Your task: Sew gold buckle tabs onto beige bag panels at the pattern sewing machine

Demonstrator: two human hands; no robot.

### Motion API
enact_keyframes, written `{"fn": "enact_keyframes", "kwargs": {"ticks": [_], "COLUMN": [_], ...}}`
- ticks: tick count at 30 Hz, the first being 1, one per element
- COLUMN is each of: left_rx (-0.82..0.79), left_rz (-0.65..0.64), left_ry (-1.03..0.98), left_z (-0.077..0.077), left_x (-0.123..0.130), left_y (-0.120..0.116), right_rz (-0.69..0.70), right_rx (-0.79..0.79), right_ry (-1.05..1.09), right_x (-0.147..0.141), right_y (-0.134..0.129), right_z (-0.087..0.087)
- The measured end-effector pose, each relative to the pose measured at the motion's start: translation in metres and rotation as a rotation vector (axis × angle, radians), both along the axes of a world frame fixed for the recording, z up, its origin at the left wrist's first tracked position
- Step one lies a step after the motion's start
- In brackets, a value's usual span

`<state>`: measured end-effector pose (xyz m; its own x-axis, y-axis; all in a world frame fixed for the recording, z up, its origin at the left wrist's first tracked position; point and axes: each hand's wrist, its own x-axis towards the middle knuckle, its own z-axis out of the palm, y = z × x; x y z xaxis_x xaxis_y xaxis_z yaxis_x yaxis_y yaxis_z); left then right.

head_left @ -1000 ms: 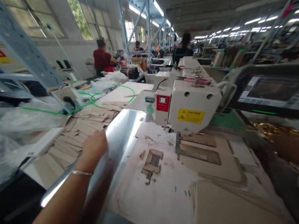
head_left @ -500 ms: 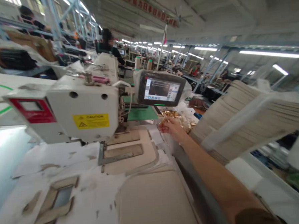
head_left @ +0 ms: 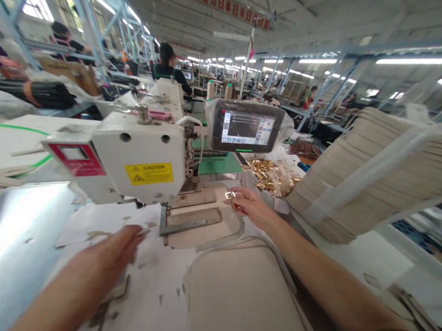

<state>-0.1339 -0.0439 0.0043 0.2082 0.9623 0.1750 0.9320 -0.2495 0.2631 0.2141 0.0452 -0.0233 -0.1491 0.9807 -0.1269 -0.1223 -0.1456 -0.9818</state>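
1. From the head camera, the right hand (head_left: 251, 208) is just in front of the sewing machine (head_left: 139, 160), with its fingers pinched shut on a small gold clip (head_left: 230, 200).
2. That clip is held above a beige fabric piece (head_left: 204, 239) lying in a metal frame (head_left: 190, 225) under the machine.
3. The left hand (head_left: 107, 250), blurred, is open with its fingers stretched out. It is over the white-covered worktop (head_left: 156, 272), and no held object can be seen.
4. Beyond the right hand, a clear bag of gold clips (head_left: 271, 177) lies below a screen (head_left: 246, 125).
5. On the right, a tilted stack of beige pieces (head_left: 369, 172) is bound by a white strap.
6. Further away, a co-worker (head_left: 169, 64) is beyond the machine.
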Motion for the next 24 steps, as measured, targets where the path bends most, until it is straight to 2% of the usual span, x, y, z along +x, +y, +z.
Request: {"fn": "enact_keyframes", "kwargs": {"ticks": [3, 5, 7, 11, 13, 15, 17, 20, 22, 24], "left_rx": [-0.087, -0.078, -0.093, -0.113, -0.123, -0.131, -0.138, -0.141, -0.129, -0.107], "left_rz": [-0.166, -0.176, -0.15, -0.129, -0.119, -0.106, -0.085, -0.059, -0.077, -0.119], "left_ry": [0.094, 0.116, 0.121, 0.115, 0.101, 0.068, 0.018, -0.047, -0.061, -0.045], "left_z": [0.006, 0.012, 0.017, 0.017, 0.012, 0.004, -0.005, -0.016, -0.017, -0.013], "left_x": [0.076, 0.117, 0.141, 0.154, 0.154, 0.156, 0.159, 0.166, 0.169, 0.17], "left_y": [0.014, 0.022, 0.028, 0.033, 0.036, 0.039, 0.044, 0.05, 0.051, 0.051], "right_rz": [0.068, 0.108, 0.126, 0.088, 0.127, 0.201, 0.223, 0.153, 0.118, 0.09], "right_rx": [-0.01, 0.043, 0.203, 0.638, 0.752, 0.797, 0.79, 0.66, 0.521, 0.406], "right_ry": [-0.092, -0.18, -0.349, -0.905, -1.126, -1.238, -1.21, -0.968, -0.828, -0.793], "right_x": [-0.019, -0.03, -0.039, -0.047, -0.049, -0.049, -0.048, -0.048, -0.049, -0.05], "right_y": [-0.009, -0.015, -0.023, -0.041, -0.047, -0.051, -0.05, -0.043, -0.036, -0.027], "right_z": [0.0, 0.002, 0.006, 0.015, 0.017, 0.016, 0.012, 0.003, -0.002, -0.005]}}
